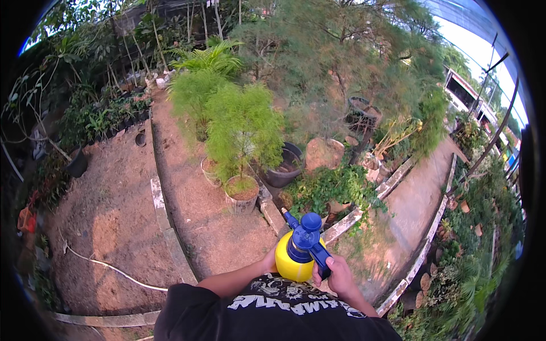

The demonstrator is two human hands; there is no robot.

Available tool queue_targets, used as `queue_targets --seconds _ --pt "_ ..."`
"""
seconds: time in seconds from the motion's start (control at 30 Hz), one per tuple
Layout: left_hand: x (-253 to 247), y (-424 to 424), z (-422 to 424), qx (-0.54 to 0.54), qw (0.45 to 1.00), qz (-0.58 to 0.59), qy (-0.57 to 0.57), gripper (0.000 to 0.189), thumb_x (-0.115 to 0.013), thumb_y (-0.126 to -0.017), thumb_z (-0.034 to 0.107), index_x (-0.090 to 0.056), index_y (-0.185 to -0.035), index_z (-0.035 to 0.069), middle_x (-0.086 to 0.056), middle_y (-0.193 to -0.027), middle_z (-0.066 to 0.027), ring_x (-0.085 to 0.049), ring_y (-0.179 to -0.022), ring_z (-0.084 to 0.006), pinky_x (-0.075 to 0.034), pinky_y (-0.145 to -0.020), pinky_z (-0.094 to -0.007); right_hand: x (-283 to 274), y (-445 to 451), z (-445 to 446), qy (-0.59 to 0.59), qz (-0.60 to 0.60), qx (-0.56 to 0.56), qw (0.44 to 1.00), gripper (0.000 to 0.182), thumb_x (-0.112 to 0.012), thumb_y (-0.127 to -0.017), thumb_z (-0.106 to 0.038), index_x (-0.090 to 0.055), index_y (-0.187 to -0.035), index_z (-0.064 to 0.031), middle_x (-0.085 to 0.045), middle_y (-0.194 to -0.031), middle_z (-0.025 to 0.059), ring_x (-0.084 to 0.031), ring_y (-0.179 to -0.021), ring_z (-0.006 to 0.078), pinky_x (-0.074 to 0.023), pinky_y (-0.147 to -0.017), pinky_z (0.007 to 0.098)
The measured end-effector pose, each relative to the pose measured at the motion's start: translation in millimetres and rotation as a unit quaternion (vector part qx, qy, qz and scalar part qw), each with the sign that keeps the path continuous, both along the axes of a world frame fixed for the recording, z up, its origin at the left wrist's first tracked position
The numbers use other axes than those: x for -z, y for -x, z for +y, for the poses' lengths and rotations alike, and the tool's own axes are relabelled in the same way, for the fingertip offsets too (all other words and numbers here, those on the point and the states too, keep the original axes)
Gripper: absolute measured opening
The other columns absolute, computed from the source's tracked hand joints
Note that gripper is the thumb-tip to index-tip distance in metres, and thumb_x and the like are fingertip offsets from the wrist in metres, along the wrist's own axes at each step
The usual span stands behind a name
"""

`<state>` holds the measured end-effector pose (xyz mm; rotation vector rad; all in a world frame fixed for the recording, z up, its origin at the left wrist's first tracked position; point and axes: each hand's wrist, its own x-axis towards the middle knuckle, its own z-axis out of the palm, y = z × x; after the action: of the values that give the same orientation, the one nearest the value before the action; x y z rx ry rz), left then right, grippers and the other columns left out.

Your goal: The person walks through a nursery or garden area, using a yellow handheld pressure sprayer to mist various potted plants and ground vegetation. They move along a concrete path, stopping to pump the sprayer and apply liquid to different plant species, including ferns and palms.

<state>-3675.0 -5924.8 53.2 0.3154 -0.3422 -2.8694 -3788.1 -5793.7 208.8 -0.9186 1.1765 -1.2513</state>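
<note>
Close to my chest is a pump pressure sprayer (295, 267) with a yellow tank and a blue pump head. My right hand (337, 275) grips its blue handle. Against the left side of the tank rests my left hand (269, 261), its fingers mostly hidden behind the yellow body. The nozzle points away from me and slightly left, towards a feathery green potted plant (243, 128). That plant grows in a pale, weathered pot (242, 200) on the ground ahead, apart from the nozzle.
A dark round basin (283, 170) sits behind the pot. Low concrete kerbs (170, 245) divide the ground, and a pale hose (115, 268) lies at left. A concrete path (409, 213) runs along the right, beside dense plants (473, 273). Feathery trees (337, 55) stand ahead.
</note>
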Motion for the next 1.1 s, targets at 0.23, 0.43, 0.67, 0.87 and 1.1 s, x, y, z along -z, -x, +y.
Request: queue_targets --seconds 0.23,0.43,0.67,0.87,1.1 --pt "36 -6 6 0.008 1.0 -0.019 0.003 0.048 -0.034 -0.091 0.043 -0.053 -0.112 0.005 -0.059 -0.108 -0.0118 -0.058 -0.097 -0.0252 -0.043 -0.088 -0.0405 -1 0 -6 -0.065 0.008 -0.023 0.998 0.03 -0.032 -0.088 -0.022 -0.048 -0.074 -0.0006 -0.049 -0.055 0.0067 -0.047 -0.048 0.015 -0.0406 -0.049 0.0267" --pt "42 1 12 0.028 0.999 -0.023 0.007 0.046 -0.034 -0.091 0.042 -0.052 -0.113 0.006 -0.059 -0.108 -0.0108 -0.058 -0.096 -0.0239 -0.045 -0.086 -0.0381 4 0 -8 -0.056 -0.03 0.013 0.998 0.035 -0.038 -0.084 -0.03 -0.048 -0.073 0.0017 -0.046 -0.05 0.0102 -0.044 -0.041 0.0183 -0.0378 -0.043 0.0293" --pt "83 -3 8 0.047 0.995 -0.086 0.025 0.045 -0.035 -0.091 0.04 -0.052 -0.114 0.006 -0.059 -0.109 -0.0097 -0.058 -0.096 -0.0223 -0.046 -0.083 -0.0353 12 -10 8 -0.044 -0.03 0.035 0.998 0.044 -0.043 -0.083 -0.04 -0.048 -0.071 0.0022 -0.045 -0.049 0.0103 -0.042 -0.04 0.0176 -0.0364 -0.042 0.0287" --pt "-82 -1 -9 -0.291 0.708 -0.345 0.542 0.021 -0.049 -0.088 0.019 -0.058 -0.098 0.003 -0.06 -0.081 -0.0086 -0.057 -0.07 -0.0164 -0.044 -0.064 -0.0305 34 5 35 -0.061 -0.051 0.048 0.996 0.036 -0.038 -0.087 -0.029 -0.049 -0.07 0.0007 -0.047 -0.053 0.0064 -0.046 -0.048 0.0137 -0.0379 -0.047 0.0252" --pt "-248 12 -5 0.039 0.445 -0.093 0.89 0.037 -0.049 -0.084 0.03 -0.061 -0.063 0.002 -0.055 -0.056 -0.0154 -0.056 -0.054 -0.0312 -0.044 -0.053 -0.0396 45 -5 29 -0.091 -0.03 -0.003 0.995 0.033 -0.041 -0.088 -0.026 -0.051 -0.07 0.0002 -0.05 -0.057 0.0059 -0.049 -0.052 0.0142 -0.0409 -0.052 0.0263"
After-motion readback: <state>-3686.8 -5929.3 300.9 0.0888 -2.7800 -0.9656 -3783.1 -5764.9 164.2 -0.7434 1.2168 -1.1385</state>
